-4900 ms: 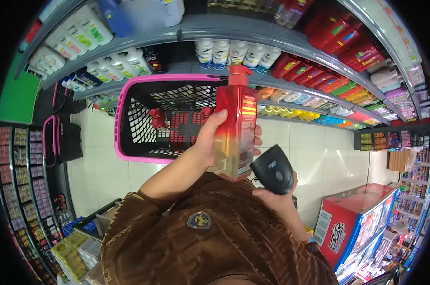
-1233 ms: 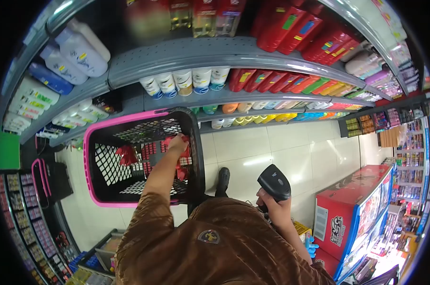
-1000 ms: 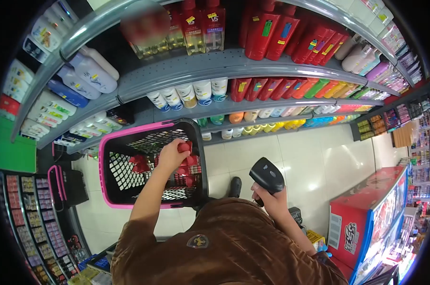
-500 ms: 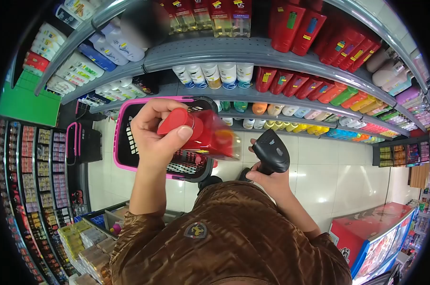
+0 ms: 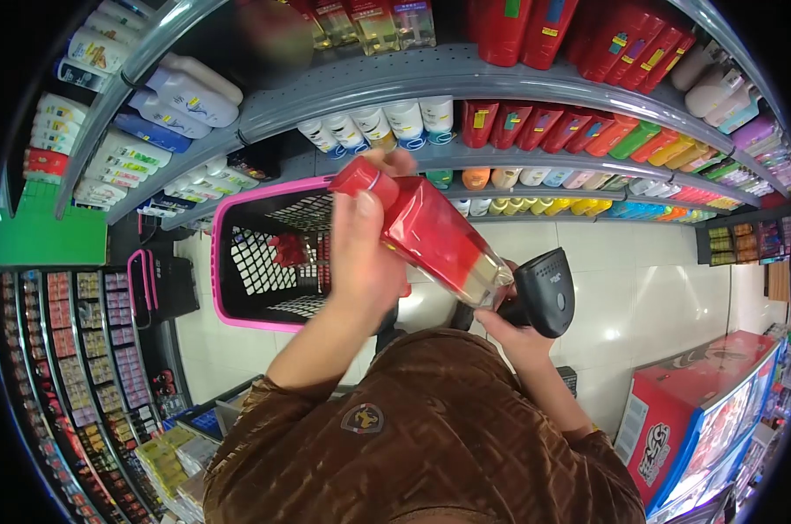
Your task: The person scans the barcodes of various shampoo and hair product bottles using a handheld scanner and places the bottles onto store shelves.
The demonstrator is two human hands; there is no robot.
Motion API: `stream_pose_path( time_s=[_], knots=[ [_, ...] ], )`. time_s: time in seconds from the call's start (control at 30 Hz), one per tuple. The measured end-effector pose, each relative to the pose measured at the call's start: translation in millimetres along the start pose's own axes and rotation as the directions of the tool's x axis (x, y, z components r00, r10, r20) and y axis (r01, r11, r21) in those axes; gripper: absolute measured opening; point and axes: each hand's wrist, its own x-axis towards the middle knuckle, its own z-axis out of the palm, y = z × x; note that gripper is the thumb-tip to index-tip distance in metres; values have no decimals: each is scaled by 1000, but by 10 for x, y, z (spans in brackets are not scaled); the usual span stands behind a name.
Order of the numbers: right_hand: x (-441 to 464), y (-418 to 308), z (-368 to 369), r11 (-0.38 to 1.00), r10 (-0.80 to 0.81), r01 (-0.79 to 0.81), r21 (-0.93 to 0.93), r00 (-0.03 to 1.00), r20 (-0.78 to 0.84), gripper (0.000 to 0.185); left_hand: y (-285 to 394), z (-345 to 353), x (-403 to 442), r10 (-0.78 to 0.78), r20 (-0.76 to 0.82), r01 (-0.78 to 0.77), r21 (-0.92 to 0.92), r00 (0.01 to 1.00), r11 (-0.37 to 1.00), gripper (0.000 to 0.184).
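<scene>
A red bottle (image 5: 435,234) with a red cap and a clear plastic-looking lower end is held in my left hand (image 5: 359,253), with fingers wrapped round it near the cap. It tilts down to the right, its lower end close to my right hand (image 5: 519,342). That hand grips a black barcode scanner (image 5: 545,293); some of its fingers are hidden behind the scanner and the bottle's end, so I cannot tell if they touch the bottle. Left of the bottle stands a black shopping basket with a pink rim (image 5: 218,262), and a red item (image 5: 286,251) lies in it.
Ahead, curved-looking grey shelves (image 5: 325,87) hold rows of red bottles (image 5: 504,26) and white bottles (image 5: 404,118). A second dark basket (image 5: 175,288) is at the left. Packets on racks (image 5: 89,349) line the left side; a red and blue freezer (image 5: 688,410) stands at lower right.
My left hand has moved right with the red bottle, whose lower end now reaches my right hand. The scanner has shifted slightly right and down. More of the basket's inside shows.
</scene>
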Motion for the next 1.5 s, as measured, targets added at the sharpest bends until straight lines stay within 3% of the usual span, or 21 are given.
stream_pose_path(
  time_s=[0.03, 0.07, 0.13, 0.2, 0.23, 0.27, 0.3, 0.33, 0.4, 0.43, 0.47, 0.57, 0.63, 0.73, 0.8, 1.27, 1.5],
  knots=[
    [6, -149, 135, 991, 122, -124, -42, 992, -45, 65, -64, -41, -52, -65, 32, 68, -111, 997, 992, 76],
    [-10, -135, 257, 992, 118, -120, -40, 991, -57, 65, -120, -119, -125, -127, 71, 139, -221, 989, 965, 79],
    [-35, -72, 447, 991, -29, 14, -134, 993, -110, 66, -152, -245, -253, -171, 118, 201, -331, 978, 922, 86],
    [-96, -66, 606, 980, -31, 15, -199, 997, -77, 62, -135, -364, -359, -107, 52, 113, -152, 993, 982, 86],
    [-94, -146, 727, 956, -86, 65, -286, 994, -60, 60, -132, -466, -416, -99, 39, 104, -168, 994, 980, 86],
    [-104, -196, 863, 923, -140, 116, -367, 989, -38, 57, -155, -602, -485, -68, 37, 70, -50, 997, 996, 85],
    [-151, -187, 1009, 951, -127, 100, -293, 989, -74, 54, -117, -708, -506, -37, 42, 34, 69, 998, 997, 84],
    [-207, -188, 1085, 947, -135, 111, -303, 989, -61, 54, -42, -870, -472, -27, 36, 25, 55, 999, 998, 84],
    [-314, -204, 1179, 883, -38, 122, -452, 981, 190, 49, 193, -1299, -330, -258, 203, 309, -280, 945, 909, 65],
    [-239, -344, 1270, 732, -261, 454, -508, 876, 406, 46, 379, -1412, -242, -318, 266, 399, -347, 910, 849, 64],
    [-241, -435, 1388, 799, -248, 449, -400, 852, 461, 46, 411, -1613, -171, -325, 351, 447, -357, 878, 820, 67],
    [-224, -702, 1815, 760, -307, 543, -357, 784, 539, 52, 713, -2035, -139, -310, 487, 514, -370, 817, 773, 68],
    [-281, -773, 2015, 824, -83, 384, -416, 809, 582, 56, 882, -2313, -150, -318, 501, 524, -349, 805, 777, 69],
    [-368, -771, 2272, 825, 34, 323, -465, 791, 610, 60, 1070, -2652, -125, -284, 554, 529, -349, 782, 774, 71],
    [-429, -725, 2400, 816, 43, 327, -477, 788, 614, 60, 1180, -2853, -113, -287, 610, 585, -369, 739, 722, 68],
    [-730, -590, 3002, 764, 43, 356, -538, 804, 593, 57, 1466, -3392, -154, -270, 660, 622, -382, 701, 683, 65],
    [-753, -609, 3111, 804, 102, 267, -532, 819, 565, 55, 1415, -3469, -128, -307, 670, 654, -353, 676, 669, 65]
  ],
)
